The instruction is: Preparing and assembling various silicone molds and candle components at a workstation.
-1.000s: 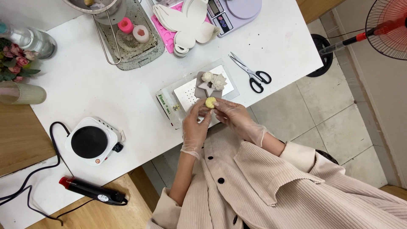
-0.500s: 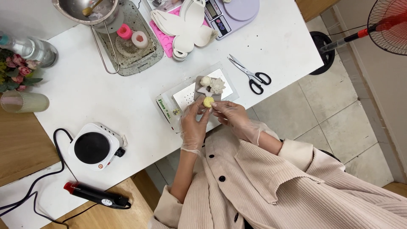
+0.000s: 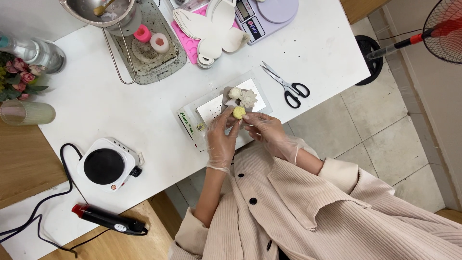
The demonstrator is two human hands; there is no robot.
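Observation:
Both my hands wear thin clear gloves at the near edge of a white table (image 3: 101,103). My left hand (image 3: 222,137) and my right hand (image 3: 266,130) together pinch a small round yellow wax piece (image 3: 238,112) between their fingertips. Just beyond it lie a white flower-shaped piece (image 3: 249,98) and a small cream ball (image 3: 235,92) on a brown card. The card rests on a shiny metal sheet (image 3: 211,108) in a shallow box.
Black-handled scissors (image 3: 288,88) lie right of the box. A metal tray (image 3: 156,53) with pink and white moulds, a steel bowl (image 3: 98,9), white moulds (image 3: 211,29) and a lilac scale (image 3: 267,12) stand behind. A small hotplate (image 3: 107,165), a heat gun (image 3: 108,220) and a glass (image 3: 26,112) are at left.
The view has drifted slightly, so the table items sit a little lower in frame. Both hands stay on the yellow piece with barely any movement.

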